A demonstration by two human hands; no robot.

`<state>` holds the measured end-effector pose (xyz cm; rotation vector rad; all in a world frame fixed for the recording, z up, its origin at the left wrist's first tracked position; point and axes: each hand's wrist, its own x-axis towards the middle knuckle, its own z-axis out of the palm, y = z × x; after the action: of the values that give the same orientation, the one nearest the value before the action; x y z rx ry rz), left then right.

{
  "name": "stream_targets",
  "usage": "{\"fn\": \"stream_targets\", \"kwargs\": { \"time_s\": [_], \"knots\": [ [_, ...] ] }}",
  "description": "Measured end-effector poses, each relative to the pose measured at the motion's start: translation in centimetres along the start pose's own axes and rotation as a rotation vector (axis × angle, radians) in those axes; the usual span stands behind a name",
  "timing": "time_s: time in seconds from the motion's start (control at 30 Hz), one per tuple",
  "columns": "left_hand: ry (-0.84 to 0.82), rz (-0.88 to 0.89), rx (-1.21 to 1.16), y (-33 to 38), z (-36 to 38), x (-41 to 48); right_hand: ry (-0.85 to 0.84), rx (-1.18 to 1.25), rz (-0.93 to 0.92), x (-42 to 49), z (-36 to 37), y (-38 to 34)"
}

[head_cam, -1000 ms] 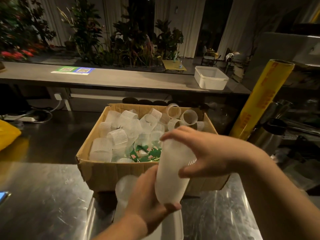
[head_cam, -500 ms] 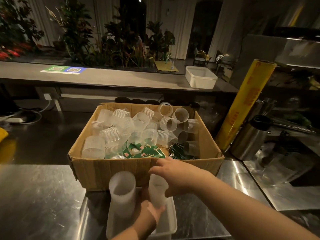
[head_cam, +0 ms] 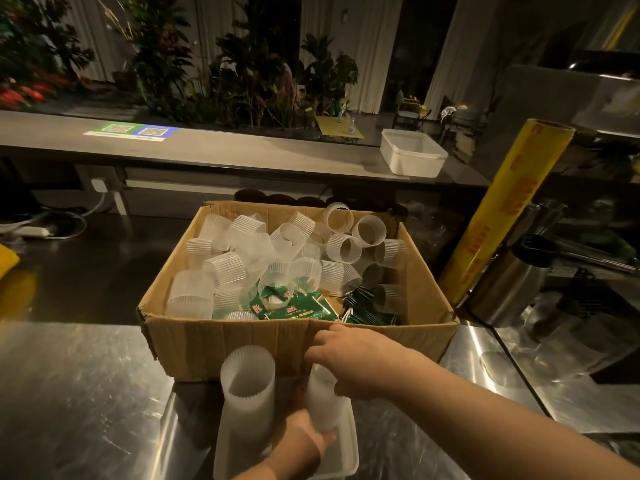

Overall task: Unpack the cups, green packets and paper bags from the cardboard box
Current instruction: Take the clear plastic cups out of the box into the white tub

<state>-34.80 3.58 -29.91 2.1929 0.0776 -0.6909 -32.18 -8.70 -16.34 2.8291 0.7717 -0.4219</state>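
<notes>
Partly, right hand (head_cam: 356,365) and left hand (head_cam: 304,436) hide the gripped cup stack (head_cam: 320,407).

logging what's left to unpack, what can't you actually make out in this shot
Paper bags: none seen in the head view; loose cups and green packets cover the cardboard box floor.
Cup stack: count unclear, left hand and right hand grip it.
White tray: near side partly under the left arm.
Packet print: too small.
</notes>
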Motion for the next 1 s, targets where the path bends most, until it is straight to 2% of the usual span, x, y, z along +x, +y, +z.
{"fn": "stream_targets", "kwargs": {
  "time_s": [0.07,0.17,0.27,0.4,0.5,0.63,0.73,0.9,1.0],
  "knots": [
    [0.004,0.056,-0.082,0.7,-0.6,-1.1,-0.017,0.029,0.003,0.2,-0.5,0.3],
    [0.098,0.198,-0.239,1.7,-1.6,-3.0,-0.021,0.192,0.015,0.2,-2.7,1.1],
    [0.236,0.399,-0.452,4.4,-3.4,-5.7,0.104,0.358,0.087,0.5,-5.5,3.1],
    [0.380,0.674,-0.531,8.6,-11.3,-5.7,0.286,0.598,0.202,2.3,-6.9,5.2],
    [0.460,0.716,-0.219,10.0,-18.2,-0.9,0.269,0.669,0.237,4.9,-6.0,5.3],
    [0.606,0.533,0.178,8.2,-24.8,5.7,0.172,0.756,0.251,9.4,-4.3,3.9],
    [0.680,0.463,0.354,5.5,-25.5,8.1,0.105,0.785,0.321,12.9,-3.0,2.4],
    [0.667,0.508,0.604,3.8,-24.3,10.0,-0.087,0.809,0.337,17.3,-2.1,0.4],
    [0.522,0.437,0.767,4.3,-23.9,10.5,-0.222,0.788,0.299,18.3,-1.5,0.0]
  ]
}}
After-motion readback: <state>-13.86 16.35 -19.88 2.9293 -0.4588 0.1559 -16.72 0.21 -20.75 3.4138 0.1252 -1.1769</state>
